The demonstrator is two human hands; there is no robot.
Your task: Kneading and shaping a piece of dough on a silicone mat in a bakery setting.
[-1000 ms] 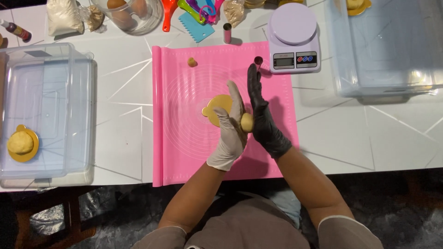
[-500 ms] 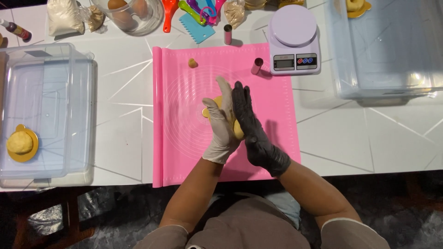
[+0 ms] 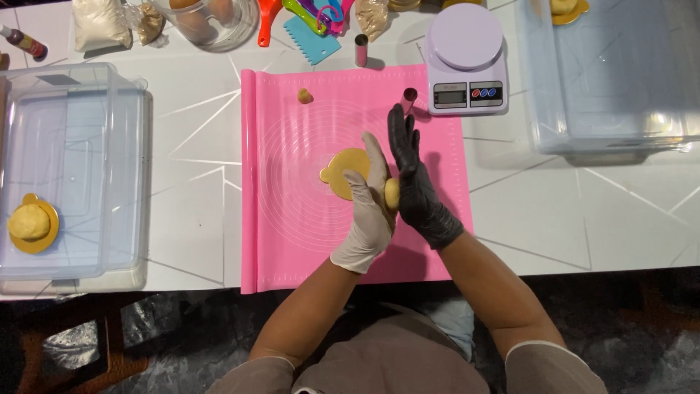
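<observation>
Finished dough ball (image 3: 29, 221) on gold disc in left bin (image 3: 73, 95). Second gold disc (image 3: 343, 171) bare on pink mat (image 3: 292, 219). Dough piece (image 3: 392, 192) pressed between left hand (image 3: 368, 208) and right hand (image 3: 414, 179), palms together, not yet placed.

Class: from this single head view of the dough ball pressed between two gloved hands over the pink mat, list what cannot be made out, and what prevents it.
- Dough ball: mostly hidden between the left hand and right hand; only a sliver shows.
- Gold disc: its right part is covered by the left hand.
- Scale display: too small to read.
- Glass bowl: cut off by the top edge.
- Right-hand bin: cut off by the top and right edges.
</observation>
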